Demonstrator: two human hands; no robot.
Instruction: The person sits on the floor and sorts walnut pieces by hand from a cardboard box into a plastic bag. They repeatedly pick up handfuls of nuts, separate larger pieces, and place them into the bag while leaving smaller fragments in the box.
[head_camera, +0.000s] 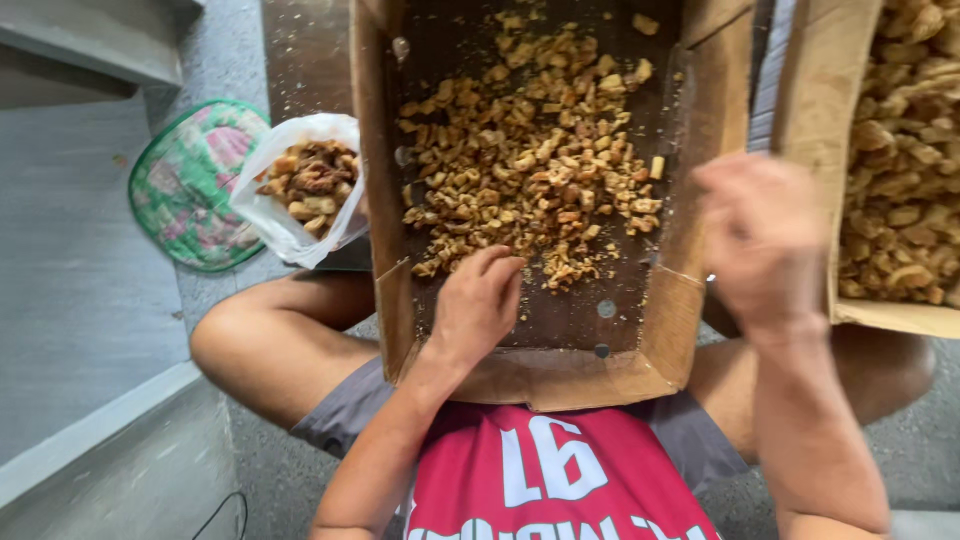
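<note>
- Head view looks down on a seated person with a shallow cardboard box resting across the lap, its flaps folded outward.
- Box floor carries a spread of small tan nut pieces, densest from the middle toward the far edge; the near edge strip is mostly bare cardboard.
- Left hand lies inside the box at the near edge of the pile, fingers curled downward, fingertips touching the nearest pieces. Whether any piece is pinched between the fingers cannot be told.
- Right hand is raised over the right-hand flap of the box and is blurred; fingers appear loosely curled. How far it is closed, and any contents, cannot be told.
- Second cardboard box, just beside the first on the right, is filled with larger pale pieces.
- White plastic bag sits open just beside the left wall of the first box and holds darker brown pieces.
- Round floral mat lies on the grey floor, left of the bag.
</note>
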